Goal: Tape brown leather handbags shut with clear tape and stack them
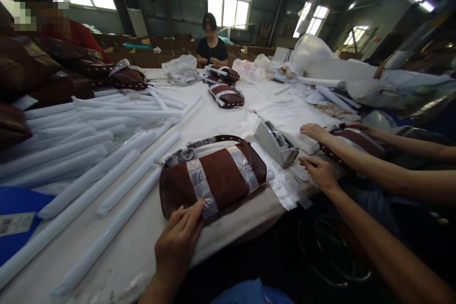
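The left hand (176, 242) lies open, its fingers flat on the near end of a clear band (201, 187) wrapped across the brown bag (221, 175); it presses, it does not grip. The bag lies on its side at the near edge of the desk (221, 114), strap (221, 138) on the far side, with a second band (245, 166) further right. The right hand (319, 173) is open too, palm down on thin plastic sleeves just beside the tape dispenser (276, 145), holding nothing.

The band seems to be getting smoothed down. Flat fingers working from the band's middle toward its end should keep it free of creases, and steady downward pressure should stop the bag sliding off the desk edge.

The bag's underside is hidden, so whether the bands go all the way round cannot be told. The left thumb is tucked out of sight. A co-worker's hands (313, 131) reach in from the right, their forearms covering most of another bag (359, 141). The white rolls (107, 171) at left blur together
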Demonstrator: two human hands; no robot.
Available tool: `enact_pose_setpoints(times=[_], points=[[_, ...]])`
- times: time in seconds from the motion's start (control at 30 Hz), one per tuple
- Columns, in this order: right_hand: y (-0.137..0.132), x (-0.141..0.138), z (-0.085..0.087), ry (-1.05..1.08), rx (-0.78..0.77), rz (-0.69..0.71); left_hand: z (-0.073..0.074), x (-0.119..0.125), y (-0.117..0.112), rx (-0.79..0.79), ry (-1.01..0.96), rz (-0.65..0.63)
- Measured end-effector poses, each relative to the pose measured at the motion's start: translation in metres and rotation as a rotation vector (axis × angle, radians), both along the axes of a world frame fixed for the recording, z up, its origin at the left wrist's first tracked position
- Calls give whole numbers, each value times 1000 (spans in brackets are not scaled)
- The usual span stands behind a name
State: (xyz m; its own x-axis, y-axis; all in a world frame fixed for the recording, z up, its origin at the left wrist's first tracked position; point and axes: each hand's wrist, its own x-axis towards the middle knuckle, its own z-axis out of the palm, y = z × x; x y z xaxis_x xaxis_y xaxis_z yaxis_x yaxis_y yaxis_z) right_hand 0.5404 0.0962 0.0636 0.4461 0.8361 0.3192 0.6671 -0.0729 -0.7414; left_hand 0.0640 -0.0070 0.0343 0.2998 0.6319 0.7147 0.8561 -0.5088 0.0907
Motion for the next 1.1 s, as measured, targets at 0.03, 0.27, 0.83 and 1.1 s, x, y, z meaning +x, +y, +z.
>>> enact_pose_setpoints(times=[0.03, 0.27, 0.83, 1.1], points=[[-1, 3, 5, -68, 11, 6, 0, 0, 0, 2, 0, -1], [-36, 25, 33, -530, -4, 172, -1, -1, 1, 17, 3, 0], [-55, -173, 94, -932, 467, 1215, 1, 2, -6, -168, -90, 37], [11, -284, 90, -1064, 271, 1529, -2, 7, -8, -196, -147, 60]])
